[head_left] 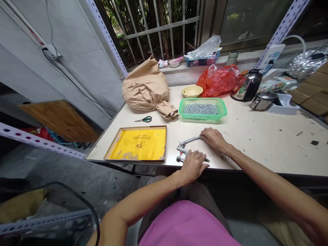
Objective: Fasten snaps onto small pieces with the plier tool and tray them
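A metal plier-like hand tool (pixel 182 149) with a spring and a long lever lies near the table's front edge. My left hand (pixel 192 166) is closed over its lower part, and a pointed end sticks out past the fingers. At the far end of the upper lever, my right hand (pixel 213 139) has its fingers curled on the handle. What lies under both palms is hidden. To the left stands a shallow cardboard tray (pixel 166 143) lined with yellow printed material (pixel 139 138); several small metal pins (pixel 129 156) lie in it.
Behind the tool stands a green plastic basket (pixel 202 117) of small metal pieces (pixel 201 109). Scissors (pixel 146 119) and a tied brown paper sack (pixel 146 89) are at the back left. A yellow bowl (pixel 192 91), red bag (pixel 220 82) and metal kettle (pixel 249 85) line the back.
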Motion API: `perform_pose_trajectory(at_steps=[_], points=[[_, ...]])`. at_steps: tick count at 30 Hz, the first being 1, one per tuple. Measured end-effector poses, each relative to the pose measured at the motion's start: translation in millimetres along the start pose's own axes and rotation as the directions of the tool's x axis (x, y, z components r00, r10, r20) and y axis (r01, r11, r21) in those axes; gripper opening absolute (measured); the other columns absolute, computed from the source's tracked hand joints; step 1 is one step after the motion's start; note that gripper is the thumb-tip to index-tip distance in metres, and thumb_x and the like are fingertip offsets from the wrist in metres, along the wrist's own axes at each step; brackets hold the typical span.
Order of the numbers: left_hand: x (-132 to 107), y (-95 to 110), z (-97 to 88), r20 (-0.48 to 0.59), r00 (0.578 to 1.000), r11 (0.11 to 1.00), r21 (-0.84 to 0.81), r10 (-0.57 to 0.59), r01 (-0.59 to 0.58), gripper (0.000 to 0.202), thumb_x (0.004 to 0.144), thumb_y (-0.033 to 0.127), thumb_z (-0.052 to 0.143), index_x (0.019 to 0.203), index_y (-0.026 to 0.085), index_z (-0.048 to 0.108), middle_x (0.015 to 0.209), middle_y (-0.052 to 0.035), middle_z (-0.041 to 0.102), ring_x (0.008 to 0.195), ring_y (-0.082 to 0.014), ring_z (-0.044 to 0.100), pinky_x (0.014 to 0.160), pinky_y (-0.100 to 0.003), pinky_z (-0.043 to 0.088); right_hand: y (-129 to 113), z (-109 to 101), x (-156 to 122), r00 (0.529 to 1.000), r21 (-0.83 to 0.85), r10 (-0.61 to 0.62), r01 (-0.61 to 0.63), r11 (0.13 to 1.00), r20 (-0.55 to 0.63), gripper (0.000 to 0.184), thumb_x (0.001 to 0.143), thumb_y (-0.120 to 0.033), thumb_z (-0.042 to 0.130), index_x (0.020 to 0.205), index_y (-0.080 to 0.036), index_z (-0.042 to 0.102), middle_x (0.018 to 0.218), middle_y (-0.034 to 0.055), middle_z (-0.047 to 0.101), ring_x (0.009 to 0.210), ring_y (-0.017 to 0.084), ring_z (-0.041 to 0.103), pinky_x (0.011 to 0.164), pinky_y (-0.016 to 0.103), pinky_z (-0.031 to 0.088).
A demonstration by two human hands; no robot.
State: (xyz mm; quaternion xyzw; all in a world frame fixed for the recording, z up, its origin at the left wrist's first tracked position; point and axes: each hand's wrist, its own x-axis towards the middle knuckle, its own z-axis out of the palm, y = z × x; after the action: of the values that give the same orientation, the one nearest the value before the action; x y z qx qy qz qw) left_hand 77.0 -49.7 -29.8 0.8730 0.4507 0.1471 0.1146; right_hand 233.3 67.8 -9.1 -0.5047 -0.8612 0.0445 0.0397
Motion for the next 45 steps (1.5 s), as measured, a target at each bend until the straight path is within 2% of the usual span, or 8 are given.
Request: perform_pose_trajectory(at_steps=[5, 11, 15, 20, 25, 32, 40, 45], points=[[-7, 4, 3.5, -0.094, 0.995, 1.000, -0.014, 0.022, -0.024, 0.050, 0.090, 0.046, 0.046, 0.127, 0.014, 0.045, 0.131, -0.0156, 0.051, 0.130, -0.0294, 0.039, 0.108, -0.052, 0.027, -36, -18, 9, 0.966, -0.006, -0.246, 0.247, 0.969, 0.078, 0.024, 0.089, -0.022, 0.047, 0.102, -0.021, 0.068, 0.101, 0.0093, 0.061, 0.093, 0.020, 0.052, 0.073, 0.029, 0.036], [-58, 19, -15.3, -0.138, 0.948, 0.956, -0.028, 0.287, -0.293, 0.036, 0.092, 0.040, 0.046, 0.113, 0.014, 0.057, 0.107, -0.0084, 0.062, 0.105, -0.0188, 0.055, 0.091, -0.030, 0.044, -87, -4, -7, 0.716, 0.007, -0.685, 0.691, 0.723, 0.133, 0.018, 0.086, -0.018, 0.052, 0.092, -0.023, 0.068, 0.095, 0.0068, 0.059, 0.090, 0.019, 0.051, 0.070, 0.029, 0.035], [-91, -24, -56.9, -0.245, 0.970, 0.997, 0.077, -0.009, 0.029, 0.023, 0.093, 0.028, 0.044, 0.100, 0.017, 0.063, 0.090, -0.0047, 0.064, 0.085, -0.0157, 0.057, 0.076, -0.028, 0.047, -93, 16, 0, 0.650, -0.032, -0.753, 0.759, 0.651, 0.099, 0.015, 0.084, -0.012, 0.051, 0.081, -0.018, 0.063, 0.087, 0.0064, 0.059, 0.084, 0.019, 0.052, 0.071, 0.030, 0.035], [-120, -108, -113.0, -0.323, 0.778, 0.818, 0.023, -0.538, 0.575, 0.020, 0.090, 0.022, 0.050, 0.096, 0.018, 0.068, 0.089, -0.0063, 0.065, 0.092, -0.0187, 0.058, 0.084, -0.032, 0.046, -96, 29, 6, 0.745, 0.159, -0.667, 0.657, 0.737, 0.018, 0.021, 0.089, -0.017, 0.042, 0.079, -0.017, 0.060, 0.081, 0.0057, 0.060, 0.071, 0.015, 0.055, 0.067, 0.028, 0.039], [-116, -121, -120.5, -0.037, 0.848, 0.849, -0.015, -0.529, 0.528, 0.019, 0.087, 0.027, 0.054, 0.088, 0.021, 0.071, 0.087, -0.0033, 0.066, 0.090, -0.0173, 0.058, 0.082, -0.029, 0.044, -98, -11, 9, 0.933, 0.471, -0.313, 0.360, 0.806, -0.177, 0.018, 0.087, -0.028, 0.045, 0.083, -0.019, 0.060, 0.074, 0.0026, 0.064, 0.064, 0.013, 0.057, 0.061, 0.026, 0.044], [-70, -111, -95.6, 0.139, 0.834, 0.846, 0.068, -0.534, 0.529, 0.018, 0.080, 0.030, 0.058, 0.090, 0.020, 0.069, 0.091, -0.0047, 0.066, 0.089, -0.0206, 0.059, 0.071, -0.029, 0.045, -31, -99, 74, 0.820, 0.230, 0.022, 0.134, 0.964, -0.572, 0.038, 0.084, -0.047, 0.053, 0.110, -0.020, 0.059, 0.097, 0.0109, 0.065, 0.071, 0.020, 0.058, 0.070, 0.038, 0.047], [-82, -123, -106.6, 0.014, 0.775, 0.768, 0.148, -0.631, 0.623, 0.017, 0.086, 0.021, 0.049, 0.097, 0.017, 0.062, 0.098, -0.0074, 0.062, 0.093, -0.0211, 0.058, 0.073, -0.031, 0.044, -26, -38, 19, 0.962, 0.271, -0.089, 0.161, 0.949, -0.258, 0.042, 0.089, -0.047, 0.045, 0.115, -0.016, 0.059, 0.106, 0.0128, 0.063, 0.070, 0.019, 0.061, 0.066, 0.035, 0.048], [-103, -100, -101.0, 0.021, 0.902, 0.903, 0.000, -0.430, 0.430, 0.021, 0.085, 0.040, 0.058, 0.086, 0.019, 0.062, 0.091, -0.0045, 0.060, 0.090, -0.0193, 0.054, 0.075, -0.029, 0.044, -71, -18, 15, 0.999, 0.470, -0.045, 0.050, 0.881, -0.022, 0.035, 0.091, -0.040, 0.043, 0.113, -0.020, 0.059, 0.086, 0.0059, 0.069, 0.076, 0.019, 0.064, 0.066, 0.029, 0.045]])
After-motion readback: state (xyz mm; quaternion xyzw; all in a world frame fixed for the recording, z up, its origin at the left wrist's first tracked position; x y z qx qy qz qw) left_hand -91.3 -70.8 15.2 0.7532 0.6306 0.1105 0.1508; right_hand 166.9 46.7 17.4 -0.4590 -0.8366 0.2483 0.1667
